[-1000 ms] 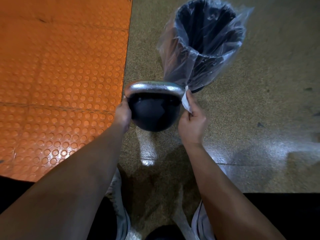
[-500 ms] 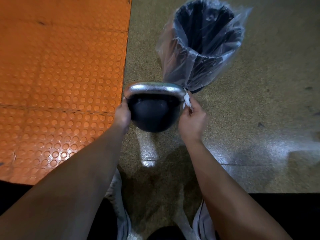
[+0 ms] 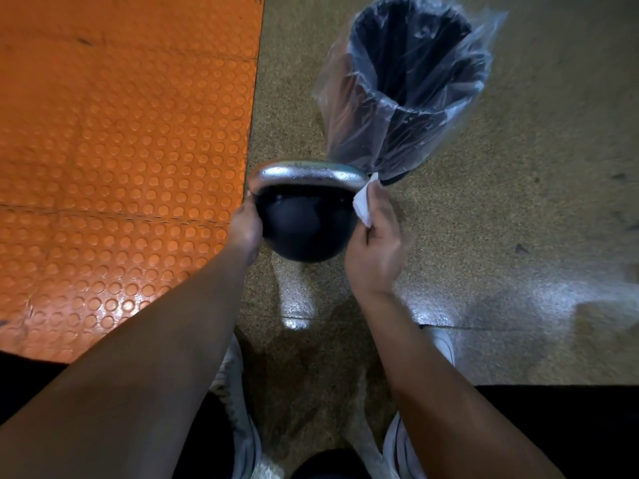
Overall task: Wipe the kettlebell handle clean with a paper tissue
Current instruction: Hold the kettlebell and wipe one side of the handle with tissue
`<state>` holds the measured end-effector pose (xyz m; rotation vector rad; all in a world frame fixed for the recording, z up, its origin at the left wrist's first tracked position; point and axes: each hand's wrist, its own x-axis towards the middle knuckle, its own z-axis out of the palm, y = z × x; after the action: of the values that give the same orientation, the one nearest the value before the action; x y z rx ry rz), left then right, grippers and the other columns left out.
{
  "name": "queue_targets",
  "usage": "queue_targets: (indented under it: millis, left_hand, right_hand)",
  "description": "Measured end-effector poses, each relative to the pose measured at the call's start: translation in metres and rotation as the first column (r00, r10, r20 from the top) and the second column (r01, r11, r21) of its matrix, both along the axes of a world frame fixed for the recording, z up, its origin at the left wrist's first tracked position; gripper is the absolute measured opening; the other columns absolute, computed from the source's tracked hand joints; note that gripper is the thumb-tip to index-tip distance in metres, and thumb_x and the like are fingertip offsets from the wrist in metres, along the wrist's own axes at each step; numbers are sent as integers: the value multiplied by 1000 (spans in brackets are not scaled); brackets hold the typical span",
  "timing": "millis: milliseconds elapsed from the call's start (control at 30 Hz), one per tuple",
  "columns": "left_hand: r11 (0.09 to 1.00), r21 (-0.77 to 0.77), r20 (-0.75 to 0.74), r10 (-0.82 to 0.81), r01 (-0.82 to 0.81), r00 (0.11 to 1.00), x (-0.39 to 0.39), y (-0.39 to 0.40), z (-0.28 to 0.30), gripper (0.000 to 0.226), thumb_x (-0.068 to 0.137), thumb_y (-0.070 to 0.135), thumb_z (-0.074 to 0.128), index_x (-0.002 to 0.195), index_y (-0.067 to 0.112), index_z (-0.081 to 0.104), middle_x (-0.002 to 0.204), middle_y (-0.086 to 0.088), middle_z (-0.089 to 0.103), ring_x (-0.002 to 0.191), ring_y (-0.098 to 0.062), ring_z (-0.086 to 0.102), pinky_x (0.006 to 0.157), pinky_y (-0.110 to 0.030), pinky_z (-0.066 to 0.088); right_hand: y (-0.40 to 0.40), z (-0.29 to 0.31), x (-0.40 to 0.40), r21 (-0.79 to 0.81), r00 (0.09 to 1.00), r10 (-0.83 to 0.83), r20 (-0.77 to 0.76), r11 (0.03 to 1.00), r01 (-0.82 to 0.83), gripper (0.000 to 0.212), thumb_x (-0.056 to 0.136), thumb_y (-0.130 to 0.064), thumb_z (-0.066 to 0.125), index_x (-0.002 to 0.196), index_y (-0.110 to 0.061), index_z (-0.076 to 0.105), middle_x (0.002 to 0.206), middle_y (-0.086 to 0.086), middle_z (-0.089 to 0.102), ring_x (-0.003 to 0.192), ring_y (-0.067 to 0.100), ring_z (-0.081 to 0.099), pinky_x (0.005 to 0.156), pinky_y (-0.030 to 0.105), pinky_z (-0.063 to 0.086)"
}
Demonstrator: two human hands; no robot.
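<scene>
A black kettlebell [image 3: 304, 226] with a shiny silver handle [image 3: 307, 171] is held above the floor in the middle of the view. My left hand [image 3: 245, 229] grips its left side, just below the handle's left end. My right hand [image 3: 375, 247] is shut on a white paper tissue [image 3: 363, 202], which it presses against the right end of the handle. Only part of the tissue shows past my fingers.
A black bin [image 3: 415, 81] lined with a clear plastic bag stands just beyond the kettlebell, to the right. An orange studded mat [image 3: 121, 150] covers the floor on the left. Speckled floor [image 3: 518, 236] lies to the right. My white shoes [image 3: 238, 426] are below.
My right hand has slid the tissue a little along the right end of the handle, and more of the tissue shows now. The kettlebell and my left hand have barely moved.
</scene>
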<state>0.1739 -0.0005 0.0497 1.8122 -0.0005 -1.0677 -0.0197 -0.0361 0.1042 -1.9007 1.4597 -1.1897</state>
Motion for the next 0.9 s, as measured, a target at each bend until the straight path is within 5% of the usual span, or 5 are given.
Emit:
queue_targets:
  millis: [133,533,700,800,900]
  left_hand:
    - [1000,-3,8,11,-11,1000,-1,0,2,58,101,52,43,131,6,60,129,-13,64,125,-31,55,112,-50,40]
    - [1000,2,4,20,-20,1000,0,-1,0,54,101,48,45,130,5,61,128,-16,65,124,-33,57,109,-52,41]
    - [1000,-4,2,28,-28,1000,-1,-1,5,51,103,43,44,132,3,59,132,-19,62,128,-34,53,110,-52,38]
    - [999,-24,1,28,-28,1000,-2,0,4,49,103,41,44,129,3,61,128,-17,64,127,-35,54,109,-50,40]
    - [999,-31,-2,36,-36,999,-3,-1,5,49,104,41,43,128,3,61,129,-19,63,128,-35,53,109,-51,39]
  right_hand:
    - [5,-13,-3,41,998,-57,-24,997,58,47,90,10,59,134,-2,68,137,14,67,130,31,63,104,46,54]
    - [9,-11,12,10,990,-130,62,992,130,37,90,8,63,125,2,73,128,21,71,119,32,67,103,17,49]
    - [3,-4,19,-17,979,-138,151,990,142,28,86,12,70,111,2,76,113,20,64,107,16,62,90,17,54]
    - [7,-8,15,60,982,-142,122,989,136,27,80,11,68,104,1,75,110,18,66,104,23,64,86,14,51]
    - [1,-7,17,19,986,-146,84,989,145,25,80,3,69,103,-2,74,107,13,68,105,22,57,87,28,50]
